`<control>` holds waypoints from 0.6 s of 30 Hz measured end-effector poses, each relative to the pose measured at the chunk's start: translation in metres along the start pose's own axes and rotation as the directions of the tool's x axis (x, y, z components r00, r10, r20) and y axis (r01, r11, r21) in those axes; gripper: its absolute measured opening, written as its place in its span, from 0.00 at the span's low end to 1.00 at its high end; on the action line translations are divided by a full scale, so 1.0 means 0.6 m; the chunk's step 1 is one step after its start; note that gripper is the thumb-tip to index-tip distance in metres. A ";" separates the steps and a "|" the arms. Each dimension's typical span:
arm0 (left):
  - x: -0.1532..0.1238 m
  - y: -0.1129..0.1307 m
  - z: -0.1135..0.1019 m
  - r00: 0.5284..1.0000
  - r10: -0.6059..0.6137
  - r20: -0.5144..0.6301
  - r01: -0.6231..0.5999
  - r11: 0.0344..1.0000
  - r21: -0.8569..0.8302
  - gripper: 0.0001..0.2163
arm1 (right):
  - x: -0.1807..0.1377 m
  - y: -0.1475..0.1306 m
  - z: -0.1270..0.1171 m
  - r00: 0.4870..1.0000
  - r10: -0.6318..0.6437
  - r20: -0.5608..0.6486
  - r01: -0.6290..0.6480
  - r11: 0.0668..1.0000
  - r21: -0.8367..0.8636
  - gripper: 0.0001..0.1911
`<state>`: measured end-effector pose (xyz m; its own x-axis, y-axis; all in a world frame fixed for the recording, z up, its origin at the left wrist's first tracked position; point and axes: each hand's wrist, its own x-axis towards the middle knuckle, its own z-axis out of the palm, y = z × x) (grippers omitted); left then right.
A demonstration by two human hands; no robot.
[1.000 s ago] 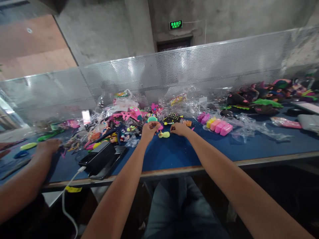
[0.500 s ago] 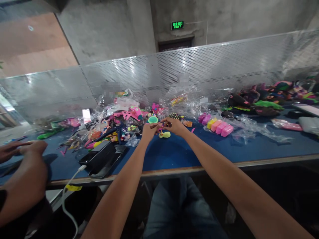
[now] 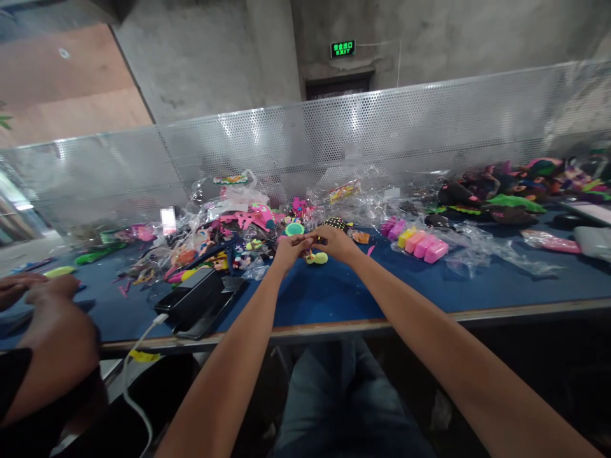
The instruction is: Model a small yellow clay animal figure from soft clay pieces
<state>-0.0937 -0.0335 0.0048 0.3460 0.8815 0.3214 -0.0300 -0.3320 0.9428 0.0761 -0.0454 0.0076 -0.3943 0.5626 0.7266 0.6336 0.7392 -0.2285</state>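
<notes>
Both my arms reach out over a blue table (image 3: 334, 299). My left hand (image 3: 286, 249) and my right hand (image 3: 334, 242) meet fingertip to fingertip above it, both pinched closed on a tiny piece I cannot make out. Just below them on the table lies a small yellow-green toy part (image 3: 319, 257). A round green part (image 3: 294, 229) and a black part with yellow dots (image 3: 335, 223) sit just behind my hands, at the edge of a heap of bright pink and yellow toy pieces (image 3: 238, 229) in clear bags.
A row of pink and yellow blocks (image 3: 417, 242) lies to the right, with clear plastic bags (image 3: 477, 248) and dark plush items (image 3: 496, 197) beyond. A black box (image 3: 191, 299) with a white cable (image 3: 138, 356) sits front left. Another person's hands (image 3: 33, 292) work at far left. A perforated metal screen (image 3: 382, 140) backs the table.
My two hands have come together from slightly apart and now pinch at one spot. The other person's hand at the left has drawn back toward the table's edge.
</notes>
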 end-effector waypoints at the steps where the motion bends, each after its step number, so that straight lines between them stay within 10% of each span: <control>1: 0.000 -0.001 0.000 1.000 0.003 0.019 -0.003 1.000 -0.001 0.19 | 0.000 -0.001 0.000 1.000 0.013 -0.006 -0.013 1.000 -0.009 0.12; 18: -0.007 0.002 0.004 0.990 -0.014 0.142 0.024 0.997 -0.075 0.20 | -0.003 -0.004 0.000 0.998 -0.057 -0.019 0.055 0.995 -0.087 0.11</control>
<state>-0.0928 -0.0382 0.0042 0.4762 0.8292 0.2927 -0.0917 -0.2843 0.9543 0.0753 -0.0479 0.0069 -0.4171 0.5122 0.7508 0.6662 0.7342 -0.1308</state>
